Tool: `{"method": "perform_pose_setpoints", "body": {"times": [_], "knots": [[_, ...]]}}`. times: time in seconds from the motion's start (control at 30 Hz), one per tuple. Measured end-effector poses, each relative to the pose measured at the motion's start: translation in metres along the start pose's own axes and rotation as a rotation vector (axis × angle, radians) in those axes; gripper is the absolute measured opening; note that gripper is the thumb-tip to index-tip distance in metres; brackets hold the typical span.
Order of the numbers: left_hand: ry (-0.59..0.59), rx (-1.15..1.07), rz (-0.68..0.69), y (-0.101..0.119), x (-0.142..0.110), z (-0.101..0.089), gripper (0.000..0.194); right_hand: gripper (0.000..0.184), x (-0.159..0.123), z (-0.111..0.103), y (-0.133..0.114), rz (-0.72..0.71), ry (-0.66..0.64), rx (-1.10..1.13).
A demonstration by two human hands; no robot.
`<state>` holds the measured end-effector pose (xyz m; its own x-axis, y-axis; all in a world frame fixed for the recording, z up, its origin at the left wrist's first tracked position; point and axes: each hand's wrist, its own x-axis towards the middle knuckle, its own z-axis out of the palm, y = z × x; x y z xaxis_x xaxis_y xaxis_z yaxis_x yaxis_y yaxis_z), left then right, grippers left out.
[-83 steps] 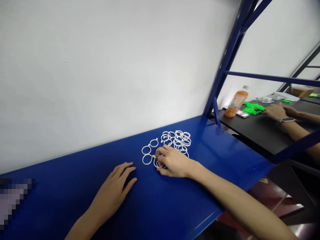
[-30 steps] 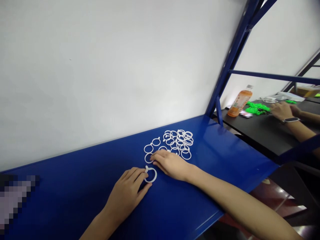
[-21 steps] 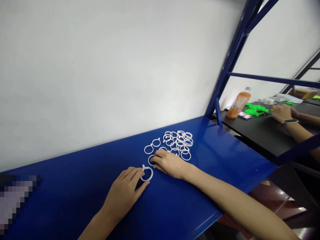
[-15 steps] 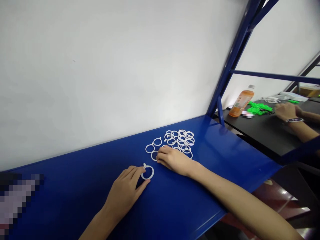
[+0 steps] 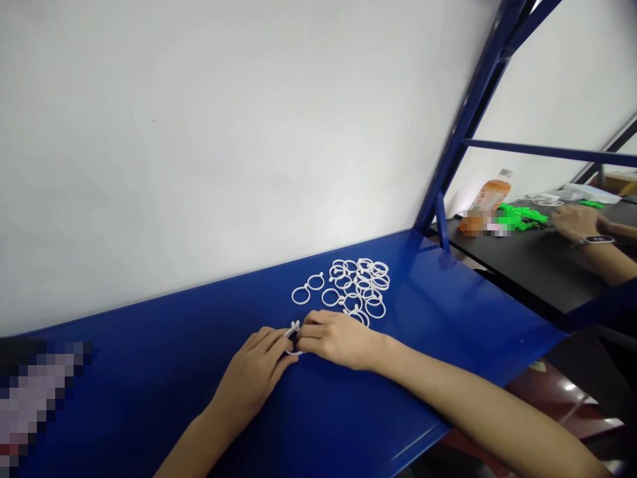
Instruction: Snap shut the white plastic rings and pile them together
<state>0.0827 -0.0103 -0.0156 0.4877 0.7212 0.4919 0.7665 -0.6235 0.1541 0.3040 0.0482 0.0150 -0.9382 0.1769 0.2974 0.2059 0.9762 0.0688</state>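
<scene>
My left hand [image 5: 251, 375] is closed in a pinch on white plastic curtain rings [image 5: 294, 353], held just above or on the blue tabletop. Two small eyelets seem to stick up together at the top of these rings. From the right, my right hand [image 5: 338, 340] meets them, its fingers pressed together at their right side and covering much of them. Beyond my hands lies a loose heap of similar white rings [image 5: 375, 307], several overlapping. A pair of rings [image 5: 300, 295] rests a little apart, to the heap's left.
A white wall runs behind the blue table [image 5: 199, 318], and a blue metal post [image 5: 455, 133] rises at its far right corner. Across on a black table [image 5: 522, 259] are an orange drink bottle [image 5: 492, 192], green pieces [image 5: 520, 218] and another person's hands [image 5: 577, 222].
My right hand has moved left and nearer, away from the heap, bringing a ring to the one in my left hand. My left hand has stayed almost in place.
</scene>
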Motion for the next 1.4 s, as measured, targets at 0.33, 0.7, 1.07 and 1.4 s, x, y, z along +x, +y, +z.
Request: {"method": "perform_pose_setpoints", "body": {"times": [0.33, 0.7, 1.07, 1.4], "knots": [[0.038, 0.125, 0.075, 0.000, 0.001, 0.004, 0.024, 0.020, 0.003, 0.015, -0.005, 0.079, -0.039, -0.046], [0.123, 0.283, 0.242, 0.011, 0.005, -0.007, 0.037, 0.024, 0.002, 0.004, -0.014, 0.087, 0.042, -0.158], [0.139, 0.479, 0.194, 0.008, 0.002, -0.003, 0.032, 0.024, 0.004, 0.005, -0.012, 0.168, 0.062, -0.153], [-0.090, 0.515, -0.277, -0.073, -0.036, -0.032, 0.034, 0.036, -0.012, 0.005, 0.035, 0.534, 0.107, -0.088]]}}
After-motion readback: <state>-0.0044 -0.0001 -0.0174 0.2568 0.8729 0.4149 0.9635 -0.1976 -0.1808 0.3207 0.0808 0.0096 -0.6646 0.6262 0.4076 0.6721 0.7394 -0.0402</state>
